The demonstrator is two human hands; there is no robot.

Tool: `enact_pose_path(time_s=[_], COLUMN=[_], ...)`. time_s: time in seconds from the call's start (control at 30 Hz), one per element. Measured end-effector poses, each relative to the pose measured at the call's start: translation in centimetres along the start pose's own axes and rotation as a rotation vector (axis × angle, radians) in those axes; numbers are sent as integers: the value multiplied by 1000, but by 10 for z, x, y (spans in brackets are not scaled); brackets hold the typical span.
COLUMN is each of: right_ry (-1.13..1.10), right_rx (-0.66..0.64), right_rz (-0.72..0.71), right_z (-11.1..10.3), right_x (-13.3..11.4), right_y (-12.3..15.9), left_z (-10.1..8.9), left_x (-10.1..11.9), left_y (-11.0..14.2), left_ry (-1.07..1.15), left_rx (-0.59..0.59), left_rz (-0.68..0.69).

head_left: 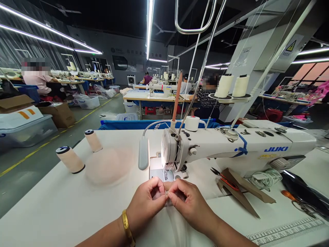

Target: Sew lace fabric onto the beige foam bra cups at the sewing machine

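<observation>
My left hand [147, 198], with a gold bangle [126, 224] at the wrist, pinches the edge of a sheer pale fabric [176, 224]. Thumb and forefinger of my right hand [190, 202] close on the same fabric, the fingertips of both hands almost touching. Below the hands the cloth hangs down over the table edge side nearest me. Just beyond them stands a white JUKI sewing machine [205, 147], its lit needle area close to my fingers. The exact bit of cloth between the fingertips is too small to make out.
Two peach thread cones [70, 160] and a round sheer peach piece [109, 166] lie at left. On the right are orange-handled thread snips [226, 180], brown card pieces [248, 187], a coiled cable [266, 178] and a ruler [288, 233]. Other people sit at machines further back.
</observation>
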State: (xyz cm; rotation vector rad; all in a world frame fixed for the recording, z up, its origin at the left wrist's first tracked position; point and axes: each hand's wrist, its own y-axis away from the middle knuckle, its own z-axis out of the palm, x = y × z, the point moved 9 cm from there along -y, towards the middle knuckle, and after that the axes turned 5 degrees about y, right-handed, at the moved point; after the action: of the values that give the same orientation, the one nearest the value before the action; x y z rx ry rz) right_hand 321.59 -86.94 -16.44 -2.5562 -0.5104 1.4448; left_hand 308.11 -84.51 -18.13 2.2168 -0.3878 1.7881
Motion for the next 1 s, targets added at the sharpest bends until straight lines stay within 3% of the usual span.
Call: enact_pose_path(time_s=[0.17, 0.33, 0.6, 0.7, 0.8, 1.0], right_ry=[-7, 20, 349, 434, 483, 504], right_rx=[-21, -34, -33, 13, 55, -32], right_rz=[30, 79, 57, 31, 20, -49], right_z=[2, 4, 13, 12, 8, 14], right_x=[1, 7, 17, 17, 16, 19], right_y=[0, -2, -11, -14, -14, -10], left_z=[4, 3, -3, 3, 18, 20], left_x=[0, -1, 8, 23, 32, 30], left_y=[0, -2, -8, -2, 8, 13], left_ry=[65, -54, -688, -774, -862, -880], left_rx=[-35, -61, 104, 152, 70, -22], left_rz=[-31, -37, 185, 432, 674, 704])
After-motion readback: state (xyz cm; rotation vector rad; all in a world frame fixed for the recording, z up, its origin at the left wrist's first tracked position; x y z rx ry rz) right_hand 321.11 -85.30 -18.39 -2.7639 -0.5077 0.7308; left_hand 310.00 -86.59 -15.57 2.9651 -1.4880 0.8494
